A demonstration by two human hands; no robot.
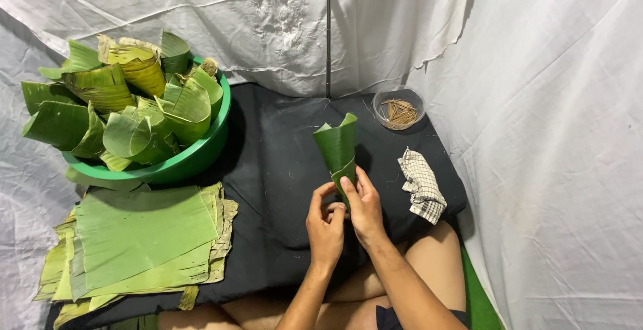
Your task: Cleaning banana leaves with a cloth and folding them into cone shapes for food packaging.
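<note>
Just right of the middle of the frame, a person sitting with bare knees at the bottom edge is holding a rolled green leaf cone (pixel 338 149) upright, its wide mouth pointing up and its narrow end tucked down between both hands. The right hand (pixel 365 209) is wrapping around the lower part of the cone, thumb pressing against the overlapping leaf edge, so it is closed and gripping the cone. The left hand (pixel 325 226) is sitting just beside and slightly below it, fingers curled in against the cone's bottom tip, gripping it as well. Beneath the hands a black cloth (pixel 274 162) is lying spread across the floor. In the upper left of the frame a green basin (pixel 194 159) is standing on that cloth, piled high with finished leaf cones (pixel 134 102) that are spilling over its rim. Below it, in the lower left, a stack of flat cut leaf sheets (pixel 144 236) is lying half on the cloth. In the upper right of the cloth a small clear bowl (pixel 400 109) is holding thin brown sticks, and just below it a checked rag (pixel 422 184) is lying crumpled. White sheeting (pixel 549 102) is hanging all around, with a thin dark stand pole (pixel 328 35) rising at the top centre.
</note>
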